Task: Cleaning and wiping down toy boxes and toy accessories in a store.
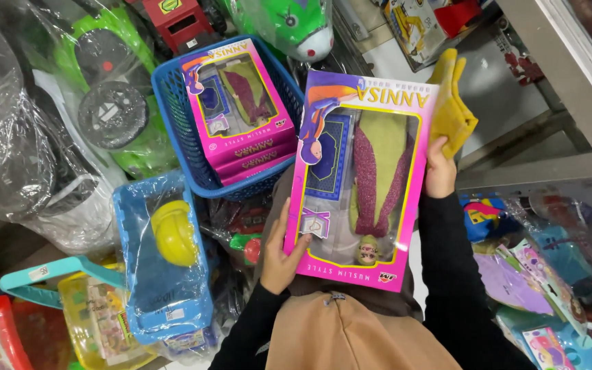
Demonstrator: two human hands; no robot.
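I hold a pink doll box (358,178) with a clear window in front of me, upside down to my view. My left hand (281,255) grips its lower left edge, thumb on the front. My right hand (441,168) supports the right edge and also holds a yellow cloth (452,106) that sticks up past the box. Inside the window lies a doll in a yellow-green and maroon dress beside a small blue mat. Black sleeves cover both my arms.
A blue plastic basket (179,130) at upper left holds a stack of similar pink doll boxes (241,103). A blue toy set with a yellow helmet (173,233) lies left. Plastic-wrapped green toy cars (111,103) crowd the left; packaged toys (536,274) sit right. A grey shelf frame (570,82) stands upper right.
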